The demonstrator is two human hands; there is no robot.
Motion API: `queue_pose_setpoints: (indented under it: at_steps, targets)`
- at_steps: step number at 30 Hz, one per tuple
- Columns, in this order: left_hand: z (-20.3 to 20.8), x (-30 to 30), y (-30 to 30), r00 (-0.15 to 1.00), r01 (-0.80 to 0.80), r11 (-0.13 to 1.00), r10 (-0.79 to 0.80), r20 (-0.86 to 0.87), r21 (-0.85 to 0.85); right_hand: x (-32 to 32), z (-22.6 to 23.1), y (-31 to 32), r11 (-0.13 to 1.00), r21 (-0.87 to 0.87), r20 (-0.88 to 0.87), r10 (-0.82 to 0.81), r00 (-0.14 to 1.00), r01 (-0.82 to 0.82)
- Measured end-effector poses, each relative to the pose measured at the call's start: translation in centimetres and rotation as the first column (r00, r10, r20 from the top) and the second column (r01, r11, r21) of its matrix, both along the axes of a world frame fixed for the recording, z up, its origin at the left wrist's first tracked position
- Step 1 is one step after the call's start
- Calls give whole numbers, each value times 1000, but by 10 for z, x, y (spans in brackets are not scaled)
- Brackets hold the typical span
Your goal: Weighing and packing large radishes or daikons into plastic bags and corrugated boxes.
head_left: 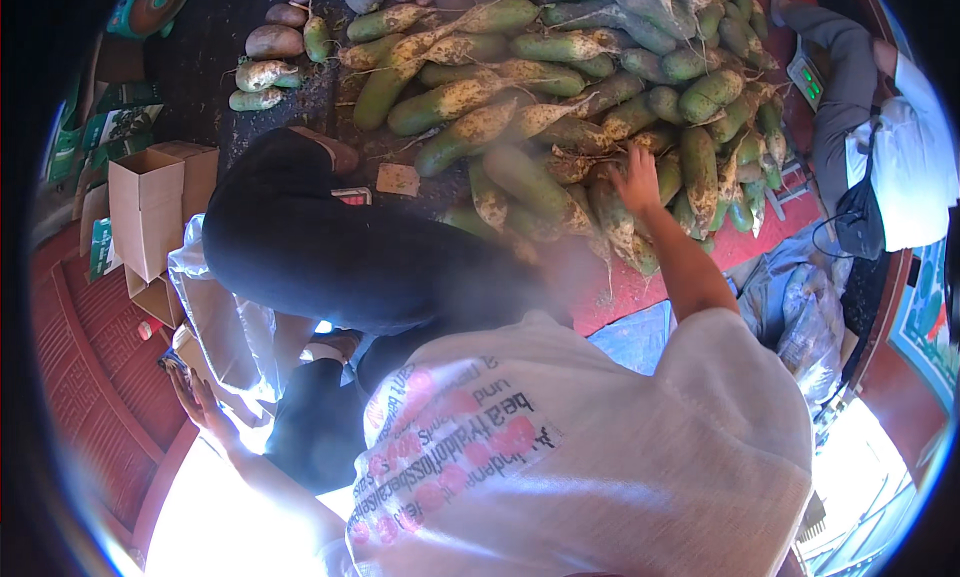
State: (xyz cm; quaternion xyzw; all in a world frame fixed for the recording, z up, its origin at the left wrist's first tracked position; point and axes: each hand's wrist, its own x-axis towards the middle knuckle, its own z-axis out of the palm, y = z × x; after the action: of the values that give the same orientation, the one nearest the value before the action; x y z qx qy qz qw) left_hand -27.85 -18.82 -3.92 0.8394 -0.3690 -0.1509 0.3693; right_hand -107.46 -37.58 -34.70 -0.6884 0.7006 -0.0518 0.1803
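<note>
A big heap of green radishes (470,142) with muddy pale ends lies in front of me. My right hand (638,185) reaches into the right part of the heap, its fingers apart and touching the radishes there. None of them is lifted. On the far left, low down, my left hand (203,405) is off the heap with its fingers stretched out and nothing visible in them. It is nearest to a translucent white plastic bag (225,317) and a dark red patterned surface (95,377).
Cardboard boxes (145,212) stand at the left. Purplish-brown roots (275,42) lie at the back left. A scale with a green display (806,77) is at the right, beside another person (905,152). Clear plastic bags (810,317) lie nearer. My bent leg (340,257) borders the heap.
</note>
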Motion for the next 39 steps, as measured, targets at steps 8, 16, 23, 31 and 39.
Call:
queue_pose_setpoints:
  at_steps: [8, 16, 23, 31, 39]
  targets:
    - [13, -8, 12, 970, -222, 975, 218, -111, -18, 48, -3, -121, 736, 677, -243, 194, 950, 23]
    - [14, 27, 16, 997, -29, 999, 31, 66, -23, 50, -11, -101, 739, 672, 120, -183, 976, 56]
    - [61, -55, -79, 993, 73, 985, -58, 100, -157, 47, 21, -63, 719, 685, 389, -499, 774, 119]
    - [92, -221, -211, 897, 441, 891, -440, 38, -104, 75, 152, -34, 561, 827, 557, -827, -78, -41]
    - [15, -387, -284, -125, 519, 762, -381, -916, -388, 163, 265, -78, 657, 548, 677, -712, -187, -517]
